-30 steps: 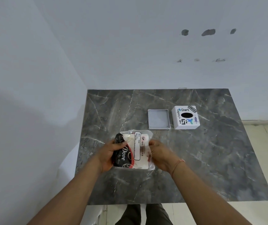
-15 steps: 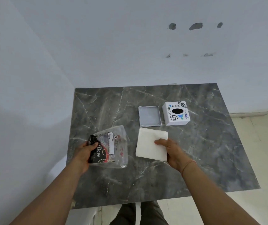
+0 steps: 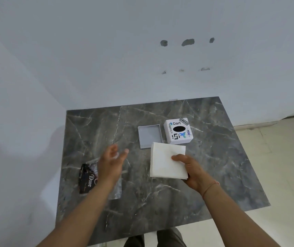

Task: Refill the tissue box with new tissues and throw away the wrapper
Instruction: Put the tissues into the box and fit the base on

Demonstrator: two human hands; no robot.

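Two hands: your right hand [image 3: 194, 171] grips the tissue stack [image 3: 167, 162]; left hand [image 3: 110, 162] open, empty. Square it over the grey tray [image 3: 149, 135].

White tissue stack [image 3: 165, 161] is sitting just before the sticker-covered tissue box [image 3: 178, 133]; the wrapper [image 3: 96, 179], maybe empty, is lying flat.
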